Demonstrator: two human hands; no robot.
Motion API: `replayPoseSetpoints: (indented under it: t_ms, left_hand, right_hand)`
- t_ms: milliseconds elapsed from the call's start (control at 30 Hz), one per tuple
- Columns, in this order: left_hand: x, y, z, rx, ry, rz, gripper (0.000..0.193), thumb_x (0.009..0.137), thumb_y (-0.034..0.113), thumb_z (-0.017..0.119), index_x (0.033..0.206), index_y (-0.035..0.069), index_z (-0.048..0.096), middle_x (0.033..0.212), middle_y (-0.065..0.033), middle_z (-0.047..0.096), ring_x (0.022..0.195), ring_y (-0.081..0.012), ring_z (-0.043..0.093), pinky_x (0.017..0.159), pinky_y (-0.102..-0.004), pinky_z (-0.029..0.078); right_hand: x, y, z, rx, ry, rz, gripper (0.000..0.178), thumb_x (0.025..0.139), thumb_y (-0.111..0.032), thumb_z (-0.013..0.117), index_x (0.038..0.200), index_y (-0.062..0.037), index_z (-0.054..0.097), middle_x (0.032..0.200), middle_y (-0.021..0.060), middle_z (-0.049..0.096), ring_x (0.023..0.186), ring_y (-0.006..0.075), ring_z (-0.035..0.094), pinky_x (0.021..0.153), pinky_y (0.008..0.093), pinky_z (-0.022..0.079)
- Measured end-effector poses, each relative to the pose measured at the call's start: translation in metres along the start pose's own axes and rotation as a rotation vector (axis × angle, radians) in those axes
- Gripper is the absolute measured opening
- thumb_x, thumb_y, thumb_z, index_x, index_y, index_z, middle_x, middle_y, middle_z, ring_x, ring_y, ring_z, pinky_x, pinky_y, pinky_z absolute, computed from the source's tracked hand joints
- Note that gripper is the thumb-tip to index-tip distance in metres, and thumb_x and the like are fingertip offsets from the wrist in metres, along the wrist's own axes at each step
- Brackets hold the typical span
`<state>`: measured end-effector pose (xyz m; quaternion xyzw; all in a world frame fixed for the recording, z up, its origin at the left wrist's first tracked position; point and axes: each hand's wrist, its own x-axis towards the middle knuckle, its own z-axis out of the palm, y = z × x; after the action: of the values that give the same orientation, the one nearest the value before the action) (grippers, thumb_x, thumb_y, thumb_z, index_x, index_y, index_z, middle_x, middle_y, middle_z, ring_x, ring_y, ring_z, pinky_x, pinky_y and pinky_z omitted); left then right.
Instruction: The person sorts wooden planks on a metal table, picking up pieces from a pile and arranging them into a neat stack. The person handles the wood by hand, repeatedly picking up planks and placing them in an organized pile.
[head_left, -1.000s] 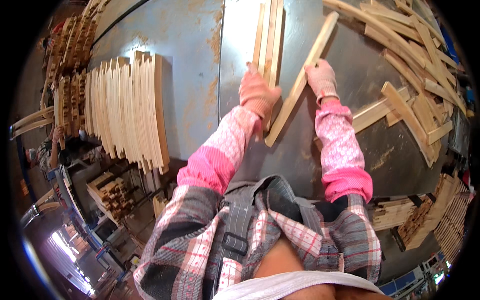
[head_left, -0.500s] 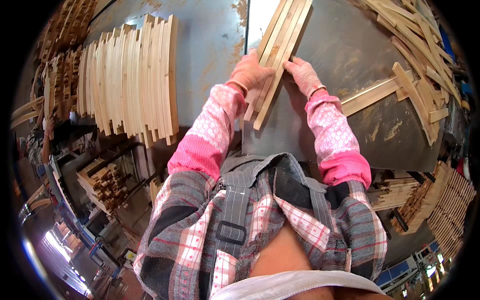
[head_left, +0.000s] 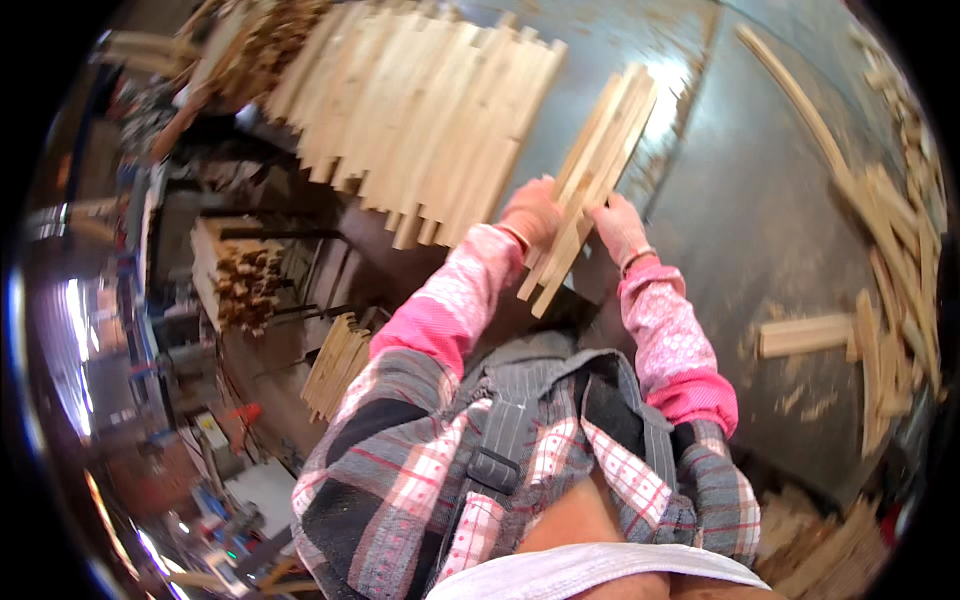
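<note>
A small bundle of narrow wooden strips (head_left: 603, 150) lies lengthwise between my two gloved hands, pointing away from me and leaning right. My left hand (head_left: 533, 212) is closed on its left side, near the close end. On the opposite side, my right hand (head_left: 618, 228) grips the same bundle, thumb toward the top. Just left of the bundle, a row of similar strips (head_left: 430, 110) lies side by side on the metal table (head_left: 720, 210), their near ends uneven. Some fingers are hidden behind the wood.
Loose offcuts (head_left: 900, 270) are heaped along the table's right side, with a short board (head_left: 805, 335) beside them. Below the table at left stand a stack of wood pieces (head_left: 240, 275) and a smaller stack (head_left: 340, 365). Sawdust lies scattered on the metal.
My view and body have turned left. Both hands have carried the strip bundle leftward, across the table seam, close to the row of strips. The grip stays on the bundle.
</note>
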<state>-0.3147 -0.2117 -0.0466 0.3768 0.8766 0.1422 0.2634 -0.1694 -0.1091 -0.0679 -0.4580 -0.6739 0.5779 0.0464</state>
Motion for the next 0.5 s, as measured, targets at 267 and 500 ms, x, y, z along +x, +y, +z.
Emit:
replayPoseSetpoints:
  t_ms: [267,500]
  left_hand:
    - [-0.014,0.028,-0.020,0.006,0.110,0.552,0.032,0.082,0.023,0.067,0.108,0.005,0.070,0.116,-0.0225,0.068,0.117,-0.0418,0.062,0.100,-0.0502,0.050]
    - [-0.020,-0.062,0.062,0.368,0.320,0.370,0.072,0.084,0.022,0.059,0.152,0.003,0.042,0.149,-0.0247,0.047,0.135,-0.0426,0.049,0.116,-0.0512,0.037]
  right_hand:
    - [0.048,0.002,0.015,0.888,-0.298,0.029,0.034,0.095,-0.015,0.058,0.124,0.0004,0.068,0.115,0.0153,0.072,0.107,0.0271,0.069,0.091,0.0426,0.056]
    - [-0.011,0.016,-0.036,-0.340,0.046,-0.014,0.049,0.088,-0.034,0.062,0.125,-0.0015,0.067,0.124,0.0243,0.069,0.117,0.0404,0.064,0.098,0.0479,0.049]
